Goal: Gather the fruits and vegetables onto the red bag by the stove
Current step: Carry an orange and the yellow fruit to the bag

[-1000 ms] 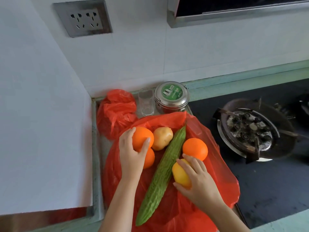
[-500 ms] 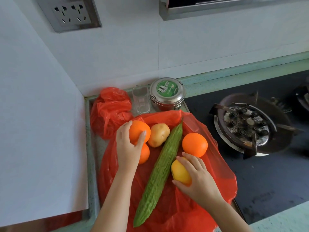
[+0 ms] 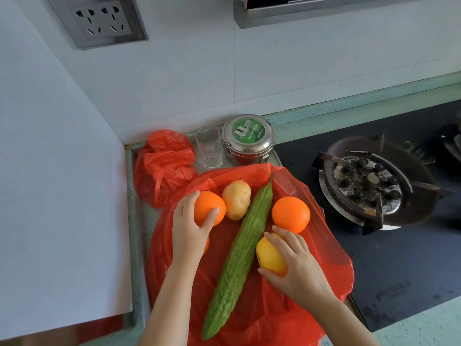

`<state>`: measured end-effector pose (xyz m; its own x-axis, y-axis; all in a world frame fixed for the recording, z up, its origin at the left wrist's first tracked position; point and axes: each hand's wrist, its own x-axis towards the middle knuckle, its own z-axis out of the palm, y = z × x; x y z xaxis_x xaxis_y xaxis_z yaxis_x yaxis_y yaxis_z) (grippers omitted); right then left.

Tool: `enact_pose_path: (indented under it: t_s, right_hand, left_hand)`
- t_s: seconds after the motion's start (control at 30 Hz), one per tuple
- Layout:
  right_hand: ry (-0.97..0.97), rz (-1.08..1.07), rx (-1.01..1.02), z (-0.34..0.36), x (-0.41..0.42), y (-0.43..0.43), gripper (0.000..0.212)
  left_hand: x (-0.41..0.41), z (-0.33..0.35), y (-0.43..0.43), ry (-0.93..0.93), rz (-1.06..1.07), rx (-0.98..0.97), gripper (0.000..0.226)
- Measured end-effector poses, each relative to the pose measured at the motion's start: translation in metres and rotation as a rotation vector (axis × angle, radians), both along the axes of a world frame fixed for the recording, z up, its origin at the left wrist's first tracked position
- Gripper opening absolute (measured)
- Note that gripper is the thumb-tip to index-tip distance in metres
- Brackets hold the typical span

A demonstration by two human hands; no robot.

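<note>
A flat red bag [image 3: 321,248] lies on the counter left of the stove. On it a long green bitter gourd [image 3: 239,255] runs diagonally. A potato [image 3: 235,202] lies left of the gourd's top, and an orange [image 3: 290,214] lies to its right. My left hand [image 3: 188,229] grips another orange [image 3: 207,207] beside the potato. A sliver of a third orange [image 3: 206,245] peeks from under that hand. My right hand [image 3: 294,263] wraps a yellow fruit [image 3: 270,255] resting on the bag right of the gourd.
A bunched red bag [image 3: 163,166], a clear glass [image 3: 209,151] and a steel tin with a green lid [image 3: 248,138] stand at the back of the counter. The gas burner [image 3: 369,183] sits right of the bag. A white wall panel [image 3: 57,196] closes the left side.
Both hands keep their grip on the same fruits. My left hand now covers more of the third orange under it; otherwise only the camera view has shifted.
</note>
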<state>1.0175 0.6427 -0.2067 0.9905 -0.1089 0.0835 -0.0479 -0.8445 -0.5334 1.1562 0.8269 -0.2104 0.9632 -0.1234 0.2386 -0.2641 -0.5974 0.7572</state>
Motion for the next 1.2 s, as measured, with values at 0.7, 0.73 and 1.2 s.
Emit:
enact_pose_path:
  t_s: [0.7, 0.73, 1.2]
  right_hand:
    - [-0.032, -0.030, -0.051, 0.004, -0.007, -0.004, 0.069]
    - [-0.033, -0.030, -0.056, 0.005, -0.007, -0.004, 0.069]
    - [-0.100, -0.063, -0.097, 0.027, -0.036, -0.002, 0.054]
  left_hand:
    - [-0.016, 0.000, -0.004, -0.097, -0.017, 0.169, 0.061]
    - [-0.019, 0.002, -0.004, -0.110, -0.024, 0.169, 0.060]
    - [-0.093, 0.020, -0.022, -0.314, -0.156, 0.152, 0.042]
